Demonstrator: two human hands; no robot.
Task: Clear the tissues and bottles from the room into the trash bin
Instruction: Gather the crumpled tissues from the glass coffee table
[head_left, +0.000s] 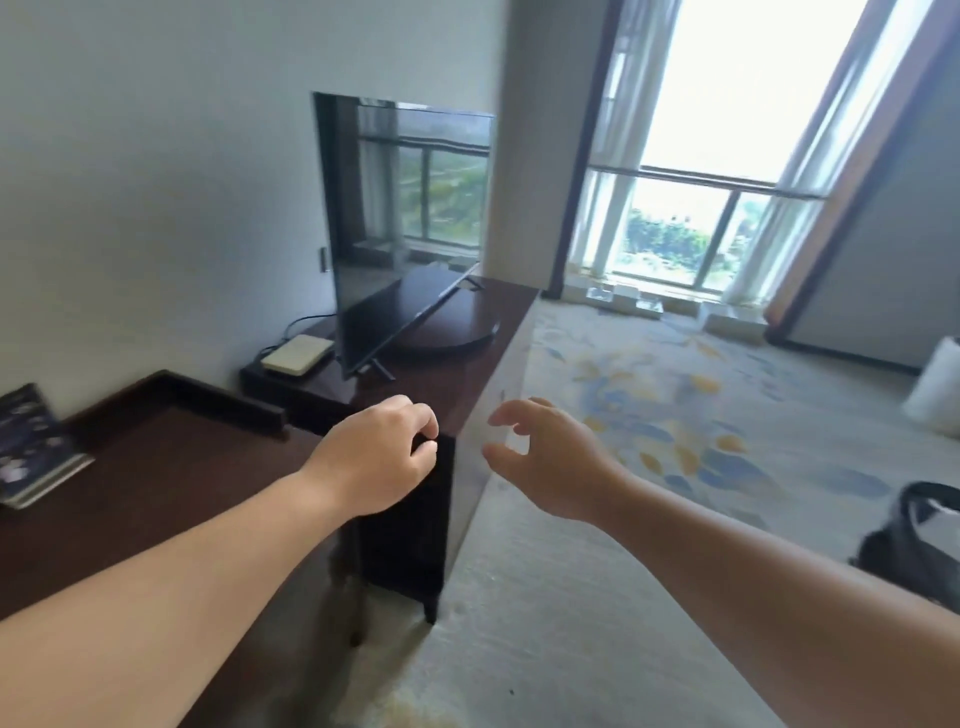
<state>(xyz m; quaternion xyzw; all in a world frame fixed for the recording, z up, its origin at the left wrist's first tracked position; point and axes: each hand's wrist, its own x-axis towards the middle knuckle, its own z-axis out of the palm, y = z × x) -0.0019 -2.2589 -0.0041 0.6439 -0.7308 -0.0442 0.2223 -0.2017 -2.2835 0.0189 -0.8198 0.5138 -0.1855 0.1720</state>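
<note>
Both my arms reach forward over the edge of a dark wooden desk (156, 483). My left hand (376, 454) hovers above the desk's corner with its fingers curled in and nothing held. My right hand (545, 457) is beside it over the carpet, fingers spread and slightly curled, empty. No tissue or bottle shows clearly in view. A black bag-lined object (919, 540), possibly a bin, sits on the floor at the right edge. Something white (935, 387) stands on the floor further back at the right edge; what it is cannot be told.
A television (395, 228) stands on a dark cabinet (467, 358) against the wall, with a white box (297, 354) and cables beside it. A magazine (31, 447) leans at the desk's left. Patterned carpet (675, 405) stretches to a bright window (701, 208) with curtains.
</note>
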